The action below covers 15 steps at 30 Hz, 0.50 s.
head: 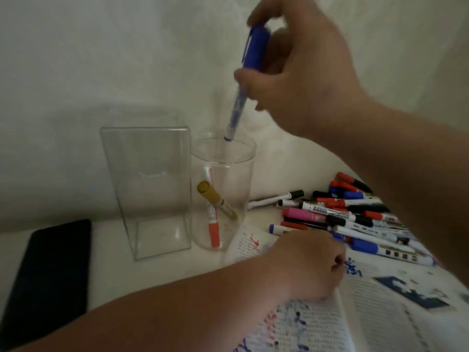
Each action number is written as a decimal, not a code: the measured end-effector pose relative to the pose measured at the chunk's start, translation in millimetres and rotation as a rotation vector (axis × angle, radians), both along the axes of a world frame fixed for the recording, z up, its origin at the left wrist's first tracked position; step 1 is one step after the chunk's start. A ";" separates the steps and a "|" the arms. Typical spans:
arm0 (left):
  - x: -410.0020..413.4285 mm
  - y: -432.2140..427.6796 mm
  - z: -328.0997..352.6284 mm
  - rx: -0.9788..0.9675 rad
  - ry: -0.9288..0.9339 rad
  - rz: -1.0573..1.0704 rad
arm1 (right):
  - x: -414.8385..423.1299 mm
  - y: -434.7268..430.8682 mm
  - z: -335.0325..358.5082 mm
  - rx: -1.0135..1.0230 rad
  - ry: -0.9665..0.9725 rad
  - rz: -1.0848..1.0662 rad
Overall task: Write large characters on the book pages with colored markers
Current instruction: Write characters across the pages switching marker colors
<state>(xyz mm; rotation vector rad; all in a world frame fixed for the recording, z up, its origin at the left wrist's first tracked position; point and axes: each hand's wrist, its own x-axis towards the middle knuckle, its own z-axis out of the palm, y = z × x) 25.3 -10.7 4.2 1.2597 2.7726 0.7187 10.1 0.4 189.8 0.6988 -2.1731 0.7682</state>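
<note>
My right hand [299, 72] pinches a capped blue marker [247, 80] upright, its lower end at the mouth of the clear round cup [223, 194], where a red marker [213, 219] and a gold one [215, 199] already stand. My left hand [307, 265] is clenched on the open book [368, 313], pressing its scribbled pages. More markers [342, 214] lie heaped on the bench beyond it.

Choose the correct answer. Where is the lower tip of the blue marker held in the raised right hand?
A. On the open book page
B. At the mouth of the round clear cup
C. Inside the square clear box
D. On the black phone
B: the right hand holds the blue marker upright, its lower tip at the rim of the round clear cup, beside the square clear box.
</note>
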 end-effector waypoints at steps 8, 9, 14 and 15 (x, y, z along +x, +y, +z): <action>2.1 -0.6 2.3 0.027 0.000 0.018 | -11.0 6.0 -25.8 0.284 -0.183 -0.067; 2.4 -0.3 1.1 0.033 0.008 0.020 | -9.2 11.7 -26.2 0.234 -0.182 -0.060; 4.7 2.1 -2.4 0.088 0.083 -0.075 | -14.1 61.8 -41.3 0.076 -0.265 -0.184; 5.6 2.2 -2.2 0.098 0.077 -0.115 | -15.6 72.5 -49.1 0.216 -0.384 -0.230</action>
